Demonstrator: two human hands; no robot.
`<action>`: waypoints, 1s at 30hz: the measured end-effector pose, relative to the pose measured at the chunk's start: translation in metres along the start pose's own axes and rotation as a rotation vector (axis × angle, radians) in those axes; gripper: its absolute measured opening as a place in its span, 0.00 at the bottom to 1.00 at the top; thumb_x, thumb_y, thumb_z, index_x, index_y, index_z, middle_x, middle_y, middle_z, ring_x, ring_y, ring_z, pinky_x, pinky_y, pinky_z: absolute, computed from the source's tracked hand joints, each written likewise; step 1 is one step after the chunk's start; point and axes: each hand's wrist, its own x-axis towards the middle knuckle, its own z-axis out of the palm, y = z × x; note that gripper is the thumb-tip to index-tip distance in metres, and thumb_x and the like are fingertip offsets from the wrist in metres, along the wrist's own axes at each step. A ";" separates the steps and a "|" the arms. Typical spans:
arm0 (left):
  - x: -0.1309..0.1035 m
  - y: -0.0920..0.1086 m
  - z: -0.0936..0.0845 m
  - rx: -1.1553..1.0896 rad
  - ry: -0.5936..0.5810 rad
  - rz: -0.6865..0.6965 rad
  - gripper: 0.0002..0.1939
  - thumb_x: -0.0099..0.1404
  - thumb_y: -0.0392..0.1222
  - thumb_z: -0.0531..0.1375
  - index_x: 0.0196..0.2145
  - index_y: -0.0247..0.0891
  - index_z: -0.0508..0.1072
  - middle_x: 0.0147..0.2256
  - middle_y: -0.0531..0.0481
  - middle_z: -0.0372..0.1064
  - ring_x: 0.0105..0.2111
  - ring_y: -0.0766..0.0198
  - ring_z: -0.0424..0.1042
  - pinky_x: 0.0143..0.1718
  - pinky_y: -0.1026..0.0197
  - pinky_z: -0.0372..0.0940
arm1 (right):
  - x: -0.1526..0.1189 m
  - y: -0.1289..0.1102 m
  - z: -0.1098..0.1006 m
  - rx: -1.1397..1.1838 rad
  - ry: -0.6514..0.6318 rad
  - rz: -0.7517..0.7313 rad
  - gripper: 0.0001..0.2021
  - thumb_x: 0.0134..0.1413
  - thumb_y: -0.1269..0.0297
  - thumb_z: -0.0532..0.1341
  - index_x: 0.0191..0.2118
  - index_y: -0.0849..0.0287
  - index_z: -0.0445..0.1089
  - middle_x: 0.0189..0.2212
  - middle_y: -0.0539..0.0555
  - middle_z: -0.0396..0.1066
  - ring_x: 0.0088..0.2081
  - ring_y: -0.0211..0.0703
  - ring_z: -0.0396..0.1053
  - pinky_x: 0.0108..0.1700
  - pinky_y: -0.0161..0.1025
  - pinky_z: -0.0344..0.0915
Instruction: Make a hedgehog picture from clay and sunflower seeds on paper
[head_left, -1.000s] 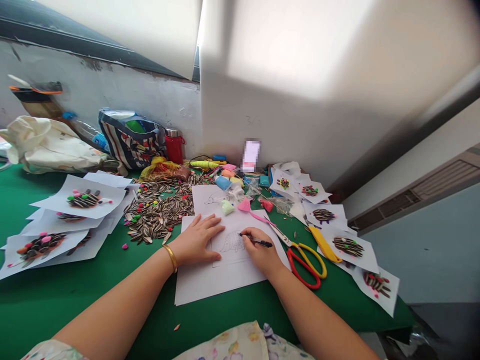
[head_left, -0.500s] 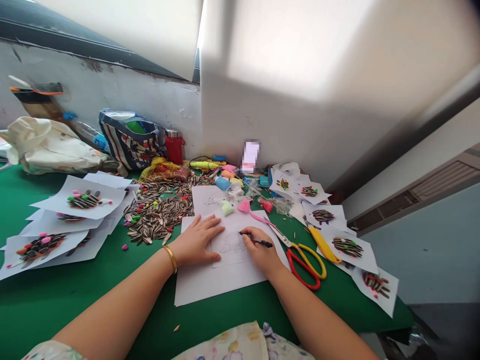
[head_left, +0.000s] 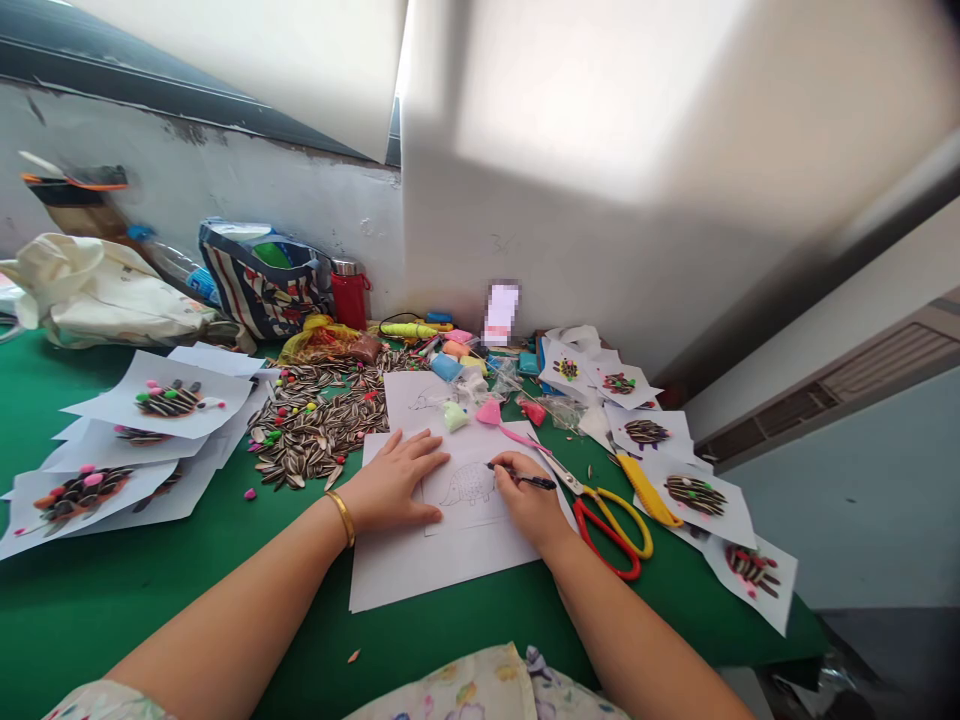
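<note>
My left hand lies flat with fingers spread on a white sheet of paper, a gold bangle at its wrist. On that sheet is a line drawing of a hedgehog inside a pencilled frame. My right hand is closed around a black pen, its tip at the upper right of the drawing. Beyond the hands lies another sheet with a drawing on it. Scissors with one red and one yellow handle rest right of my right hand, near a yellow craft knife.
Sunflower seeds are heaped at the back left. Papers with seed hedgehogs lie in a left stack and along the right edge. Coloured clay, a red flask and bags stand towards the wall.
My right hand has shifted slightly right with the pen, whose tip has moved a little right along the hedgehog's back. My left hand has stayed in place.
</note>
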 end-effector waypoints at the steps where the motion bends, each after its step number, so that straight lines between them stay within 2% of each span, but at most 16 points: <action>1: 0.000 0.000 0.000 0.001 0.001 0.001 0.44 0.55 0.64 0.63 0.65 0.46 0.59 0.68 0.43 0.48 0.69 0.46 0.42 0.67 0.39 0.33 | 0.000 0.001 0.000 -0.002 -0.006 0.004 0.10 0.59 0.62 0.55 0.40 0.57 0.72 0.36 0.54 0.74 0.38 0.46 0.70 0.42 0.41 0.65; 7: 0.000 -0.001 0.001 0.002 0.006 0.005 0.44 0.55 0.64 0.63 0.65 0.47 0.58 0.68 0.43 0.48 0.69 0.45 0.43 0.67 0.39 0.33 | 0.000 0.000 0.001 -0.016 -0.045 -0.006 0.10 0.59 0.63 0.55 0.40 0.56 0.72 0.36 0.53 0.74 0.39 0.46 0.70 0.42 0.40 0.64; 30: 0.000 0.002 -0.001 -0.002 -0.006 -0.006 0.44 0.55 0.63 0.63 0.65 0.46 0.59 0.68 0.43 0.48 0.69 0.46 0.43 0.67 0.39 0.33 | -0.003 0.001 0.003 0.008 -0.026 0.044 0.08 0.55 0.66 0.55 0.36 0.56 0.72 0.32 0.51 0.73 0.36 0.45 0.69 0.39 0.39 0.63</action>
